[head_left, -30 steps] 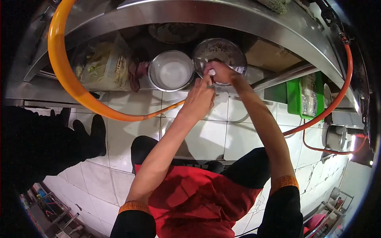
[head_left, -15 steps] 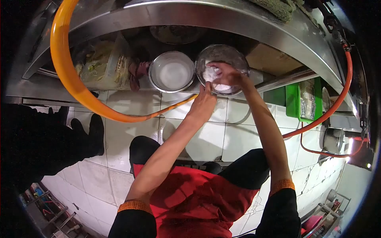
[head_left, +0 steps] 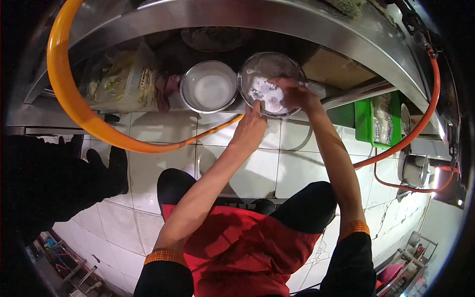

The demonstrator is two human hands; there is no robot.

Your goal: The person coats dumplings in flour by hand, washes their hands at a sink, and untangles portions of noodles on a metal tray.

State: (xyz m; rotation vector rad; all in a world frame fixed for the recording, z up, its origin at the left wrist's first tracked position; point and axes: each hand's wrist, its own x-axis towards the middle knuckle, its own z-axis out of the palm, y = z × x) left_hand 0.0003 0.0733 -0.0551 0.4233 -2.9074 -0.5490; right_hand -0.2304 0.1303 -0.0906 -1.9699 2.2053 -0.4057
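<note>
Bowl (head_left: 264,63) on steel shelf (head_left: 52,117), tiled floor (head_left: 297,171)

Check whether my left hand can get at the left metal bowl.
Probably yes: the left hand is near the left metal bowl, whose top is uncovered, and the orange hose doesn't cross over it.

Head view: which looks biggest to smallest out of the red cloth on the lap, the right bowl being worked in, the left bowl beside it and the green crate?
1. Red cloth
2. Right bowl
3. Left bowl and green crate: too alike to rank.
</note>
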